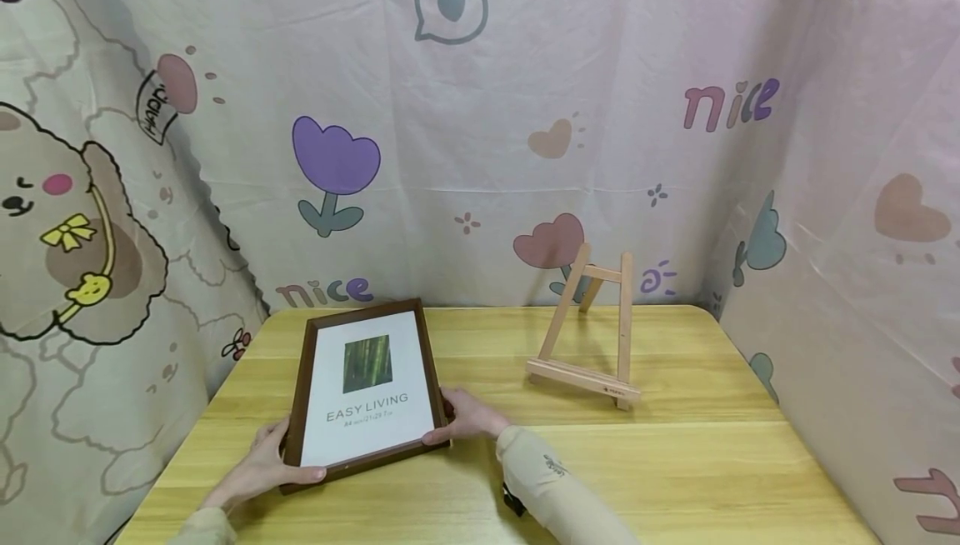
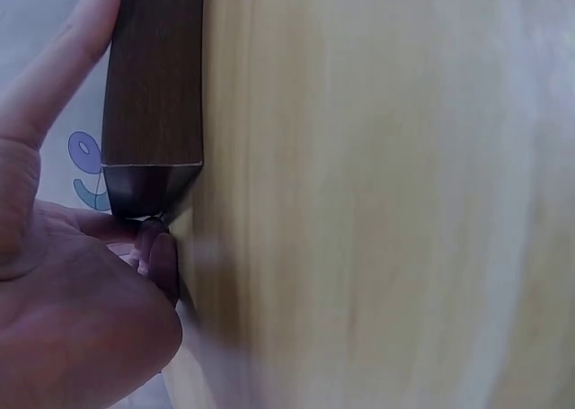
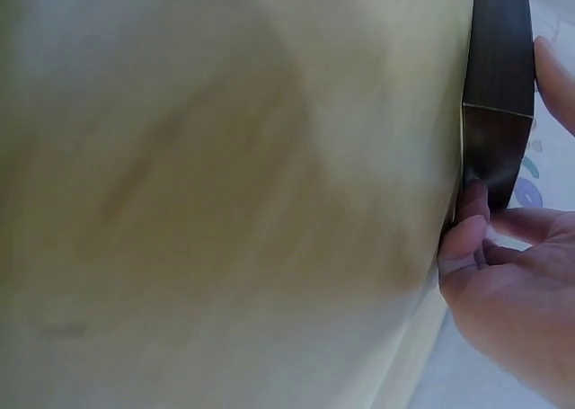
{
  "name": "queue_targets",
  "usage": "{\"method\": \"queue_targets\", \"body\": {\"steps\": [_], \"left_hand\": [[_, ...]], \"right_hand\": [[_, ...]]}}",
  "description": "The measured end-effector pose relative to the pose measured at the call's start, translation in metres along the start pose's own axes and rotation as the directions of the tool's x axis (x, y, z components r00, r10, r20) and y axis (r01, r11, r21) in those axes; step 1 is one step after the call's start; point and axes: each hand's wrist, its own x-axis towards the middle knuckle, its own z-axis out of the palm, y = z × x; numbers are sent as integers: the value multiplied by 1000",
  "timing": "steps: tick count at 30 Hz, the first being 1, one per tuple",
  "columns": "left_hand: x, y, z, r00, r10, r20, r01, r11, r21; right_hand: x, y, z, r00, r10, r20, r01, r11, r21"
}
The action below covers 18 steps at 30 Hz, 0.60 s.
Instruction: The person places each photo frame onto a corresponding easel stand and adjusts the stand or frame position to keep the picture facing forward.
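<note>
A brown picture frame (image 1: 367, 395) with a white insert reading EASY LIVING and a small green picture lies face up on the left of the table. My left hand (image 1: 264, 460) grips its near left corner, thumb on the front edge. At the near right corner my right hand (image 1: 468, 417) holds it the same way. In the left wrist view the fingers (image 2: 162, 261) curl in beneath the frame's corner (image 2: 153, 112). The right wrist view shows fingertips (image 3: 469, 234) tucked under the opposite corner (image 3: 499, 130).
A small wooden easel (image 1: 624, 328) stands at the right back of the wooden table (image 1: 697, 462), its ledge facing the near side. Behind the table and along both sides hangs a printed cloth (image 1: 465, 128) with flowers and hearts.
</note>
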Motion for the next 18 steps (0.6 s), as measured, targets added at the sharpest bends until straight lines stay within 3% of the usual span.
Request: {"method": "queue_targets", "body": {"steps": [6, 18], "left_hand": [[-1, -1, -1, 1000, -9, 9, 10, 1000, -20], [-5, -4, 1, 1000, 0, 13, 1, 997, -83]], "right_hand": [[-1, -1, 0, 999, 32, 5, -32, 999, 11], [-5, -2, -1, 1000, 25, -10, -25, 999, 35]]}}
